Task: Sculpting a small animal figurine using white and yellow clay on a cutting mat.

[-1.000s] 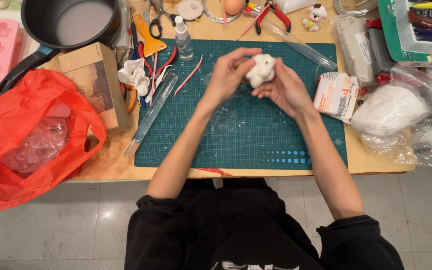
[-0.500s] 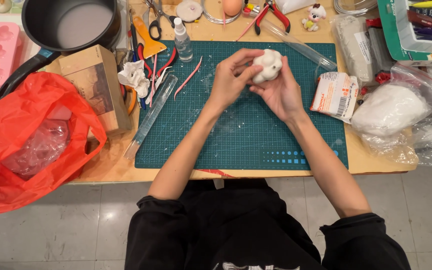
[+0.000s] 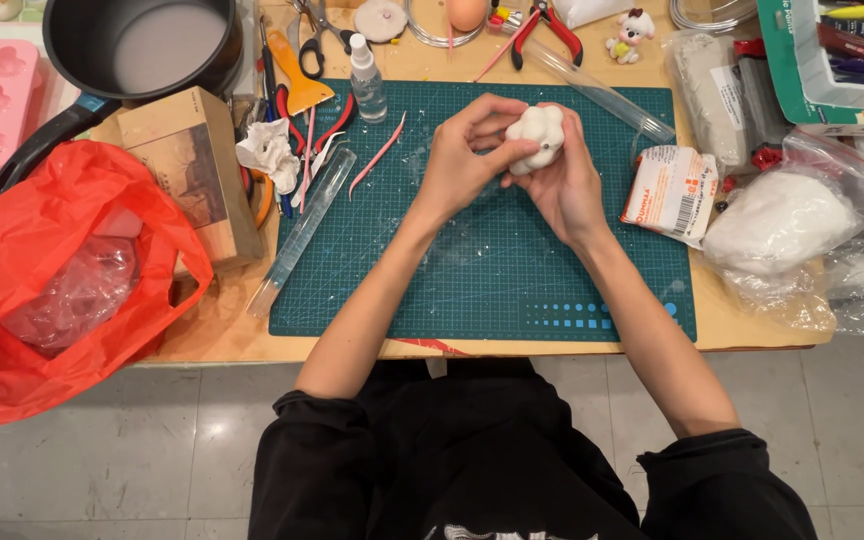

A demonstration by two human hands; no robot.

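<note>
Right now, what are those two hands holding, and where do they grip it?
A lumpy white clay figure. The right hand cradles it from beneath, and the left hand pinches its left side with the fingers.

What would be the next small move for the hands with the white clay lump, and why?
Probably a slight turn of the white clay lump in the right hand, so the left hand can press another side. The lump is cupped above the green cutting mat, the left fingers pinch its near side, and its surface looks bumpy, not finished.

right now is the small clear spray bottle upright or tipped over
Upright: the small clear spray bottle stands at the green cutting mat's far edge, white nozzle on top.
</note>
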